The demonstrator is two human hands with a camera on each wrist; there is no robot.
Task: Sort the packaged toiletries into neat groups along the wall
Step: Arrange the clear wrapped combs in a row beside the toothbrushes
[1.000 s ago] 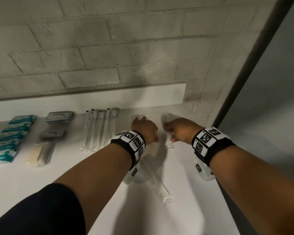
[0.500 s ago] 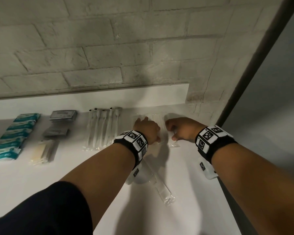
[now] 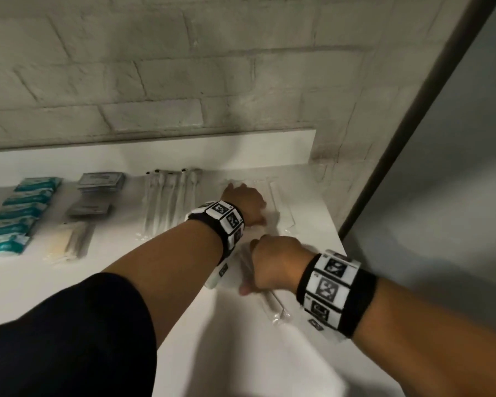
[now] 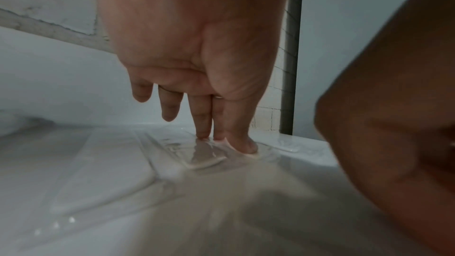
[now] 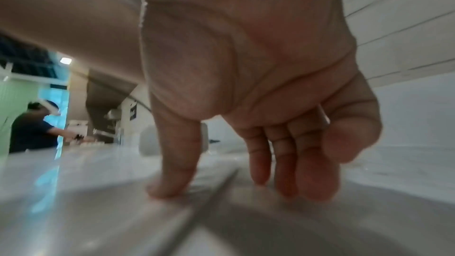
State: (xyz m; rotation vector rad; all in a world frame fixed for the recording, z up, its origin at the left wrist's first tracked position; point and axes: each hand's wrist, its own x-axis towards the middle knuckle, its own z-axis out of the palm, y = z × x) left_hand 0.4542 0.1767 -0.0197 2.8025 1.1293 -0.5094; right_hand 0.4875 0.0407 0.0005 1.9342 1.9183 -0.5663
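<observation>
Along the brick wall (image 3: 161, 81), on the white table (image 3: 103, 282), the left hand (image 3: 245, 203) rests on a clear plastic packet (image 4: 209, 155). The left wrist view shows its fingers (image 4: 203, 116) straight and pointing down, with the tips of two fingers and the thumb pressing the crinkled film flat against the table; nothing is clenched. Just beyond those fingertips, more clear packets (image 3: 281, 202) lie side by side toward the wall.

Nearer the person, the right hand (image 3: 278, 263) is down over a long clear-wrapped packet (image 3: 275, 306) that lies at a slant on the table. In the right wrist view its thumb (image 5: 177, 163) touches the table on one side of the packet's ridge (image 5: 211, 188) and the fingers (image 5: 283, 163) reach down on the other side, loosely extended; the picture is blurred, so I cannot tell whether they grip the wrapper yet.

To the left of the left hand's fingers stands a row of wrapped toothbrushes (image 3: 169, 202), laid parallel and pointing at the wall. Farther left are grey flat sachets (image 3: 100, 183) in two small stacks, with pale wrapped combs (image 3: 69, 243) in front of them, and at the far left a line of teal packets (image 3: 20, 210). Printing shows on the grey and teal packets, but it is too small and soft to read. Both wrists wear black bands with black-and-white marker tiles (image 3: 327, 287).
</observation>
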